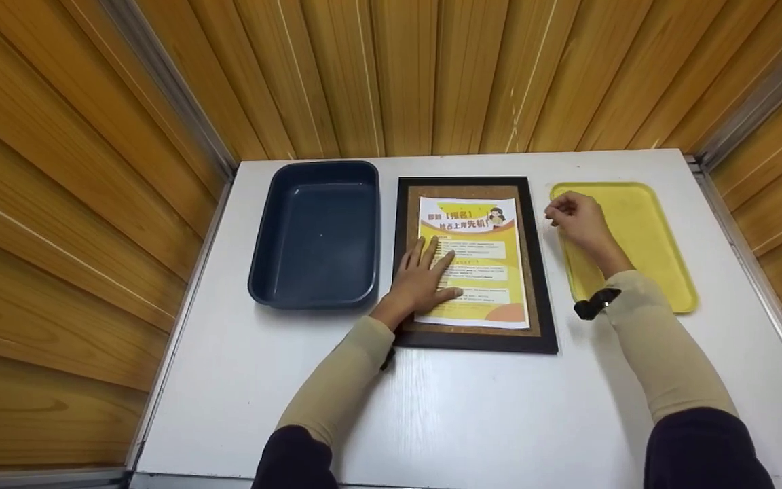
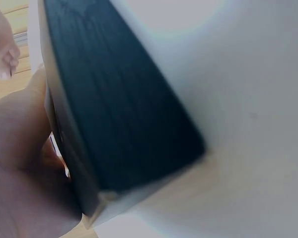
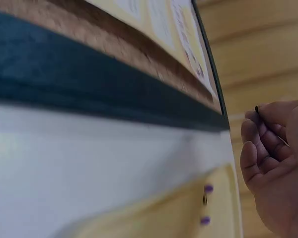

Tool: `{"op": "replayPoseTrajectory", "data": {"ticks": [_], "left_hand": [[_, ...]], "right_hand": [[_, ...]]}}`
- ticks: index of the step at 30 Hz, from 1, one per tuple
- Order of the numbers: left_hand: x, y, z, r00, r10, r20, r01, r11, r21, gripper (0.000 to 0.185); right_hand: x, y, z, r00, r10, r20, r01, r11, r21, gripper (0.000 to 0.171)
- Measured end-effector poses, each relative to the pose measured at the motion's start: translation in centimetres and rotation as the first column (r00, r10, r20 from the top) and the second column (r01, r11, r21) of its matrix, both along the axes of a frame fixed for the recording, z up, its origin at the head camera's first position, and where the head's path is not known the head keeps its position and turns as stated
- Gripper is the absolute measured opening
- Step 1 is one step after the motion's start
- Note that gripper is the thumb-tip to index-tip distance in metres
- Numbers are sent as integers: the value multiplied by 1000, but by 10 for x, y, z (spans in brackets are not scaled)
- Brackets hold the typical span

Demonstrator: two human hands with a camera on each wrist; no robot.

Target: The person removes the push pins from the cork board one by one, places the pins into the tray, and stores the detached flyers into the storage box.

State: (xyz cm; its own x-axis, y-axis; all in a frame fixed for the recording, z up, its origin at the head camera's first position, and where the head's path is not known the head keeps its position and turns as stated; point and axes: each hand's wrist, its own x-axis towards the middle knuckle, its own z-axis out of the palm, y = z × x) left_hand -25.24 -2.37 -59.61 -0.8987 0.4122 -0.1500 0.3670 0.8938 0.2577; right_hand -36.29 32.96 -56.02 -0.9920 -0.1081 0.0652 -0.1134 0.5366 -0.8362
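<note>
A yellow printed poster (image 1: 479, 261) lies on a black-framed cork board (image 1: 468, 191) in the middle of the table. My left hand (image 1: 421, 282) rests flat on the poster's left part with fingers spread, covering some of the print. Off the board's right edge my right hand (image 1: 581, 221) is raised above the left side of a yellow tray (image 1: 649, 244). Thumb and forefinger pinch a tiny dark piece (image 3: 257, 108), seen in the right wrist view; its kind is too small to tell. Two small purple pieces (image 3: 208, 189) and a dark one (image 3: 204, 200) sit in the tray.
A deep dark-blue bin (image 1: 323, 234) stands left of the board. All of these are on a white table (image 1: 459, 414), with wood-panelled walls (image 1: 404, 75) at its back and sides.
</note>
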Motion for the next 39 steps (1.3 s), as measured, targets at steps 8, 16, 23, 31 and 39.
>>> {"op": "replayPoseTrajectory", "data": {"ticks": [8,16,23,31,39], "left_hand": [[-3,-1,2,1000,-3,1,3,1000,17,83],[-7,-5,4,1000,3,-7,-3,1000,20,84],[-6,-5,0,1000,8,6,-8,1000,29,84],[-1,-2,-5,1000,7,19,-8,999,52,84],[-2,-1,-1,1000,19,21,-20,998,52,85]], "right_hand": [[13,64,-9,989,-135,60,137,990,-41,28],[24,90,-27,968,-210,138,204,977,57,29],[30,88,-37,970,-176,171,167,984,64,28],[37,91,-41,965,-143,218,153,988,-27,29],[38,91,-39,956,-164,243,188,979,-75,30]]}}
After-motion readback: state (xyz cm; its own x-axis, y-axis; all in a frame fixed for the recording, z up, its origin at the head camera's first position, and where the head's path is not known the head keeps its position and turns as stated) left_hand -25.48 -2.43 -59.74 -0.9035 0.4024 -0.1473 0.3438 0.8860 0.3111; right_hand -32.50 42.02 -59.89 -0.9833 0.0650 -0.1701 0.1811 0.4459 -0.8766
